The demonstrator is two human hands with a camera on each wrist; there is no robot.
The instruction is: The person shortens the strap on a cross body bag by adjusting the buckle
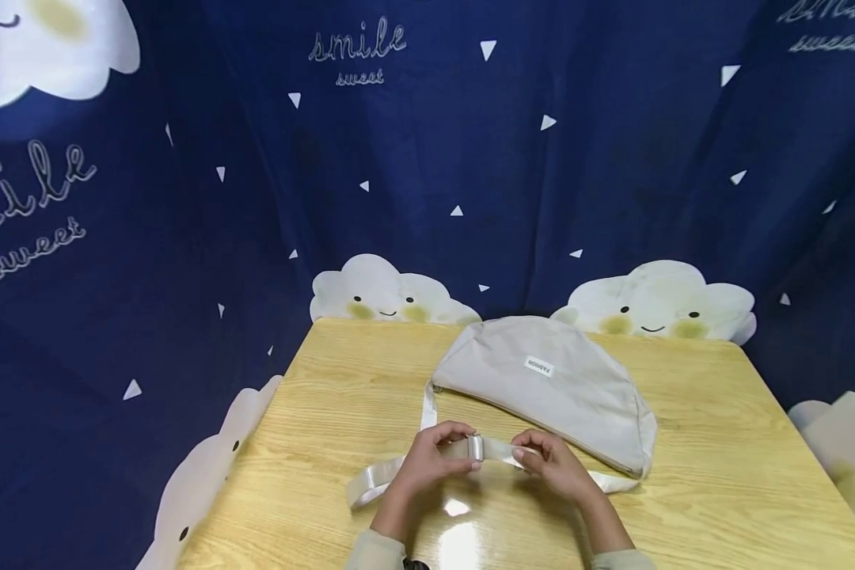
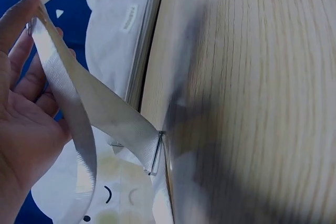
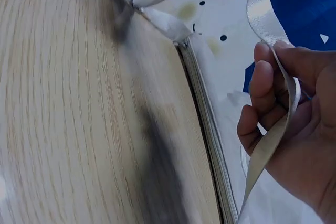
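Observation:
A pale cream half-moon shoulder bag (image 1: 584, 388) with a small label (image 1: 539, 365) lies on the table. Its satiny strap (image 1: 497, 450) is lifted in front of the zipped edge. My left hand (image 1: 425, 461) pinches the metal strap slider (image 1: 476, 447) between thumb and fingers. To its right, my right hand (image 1: 554, 467) pinches the strap a short way from the slider. In the left wrist view the strap hangs in a loop below the left hand, down to a metal ring (image 2: 156, 153). The strap runs past the right palm (image 3: 302, 129) in the right wrist view.
The wooden table (image 1: 720, 443) has rounded far corners and a bright glare spot near the front. A loose strap loop (image 1: 370, 481) rests left of the left hand. A dark blue curtain (image 1: 427, 142) with clouds and triangles hangs behind and beside the table.

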